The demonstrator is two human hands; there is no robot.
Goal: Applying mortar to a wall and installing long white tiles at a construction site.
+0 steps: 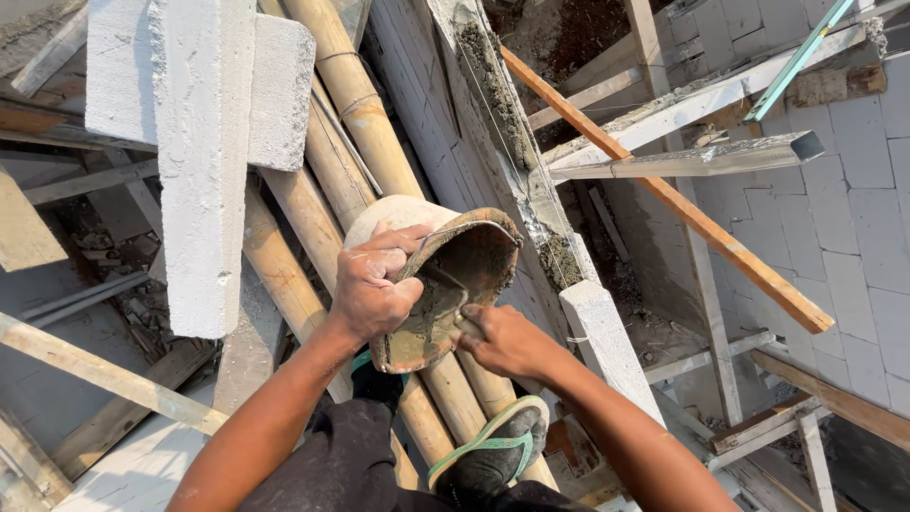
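While tilted, bucket sits between left hand and right hand.

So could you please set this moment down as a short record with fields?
Setting: building site seen from above, on bamboo poles beside a wall top of pale blocks
Left hand: grips the rim of a mortar-caked bucket, tipped on its side
Right hand: fingers reach into the bucket's mouth
Mortar: grey bed along the wall top
Block: pale, lying across the poles at left
Feet: green sandal on the bamboo
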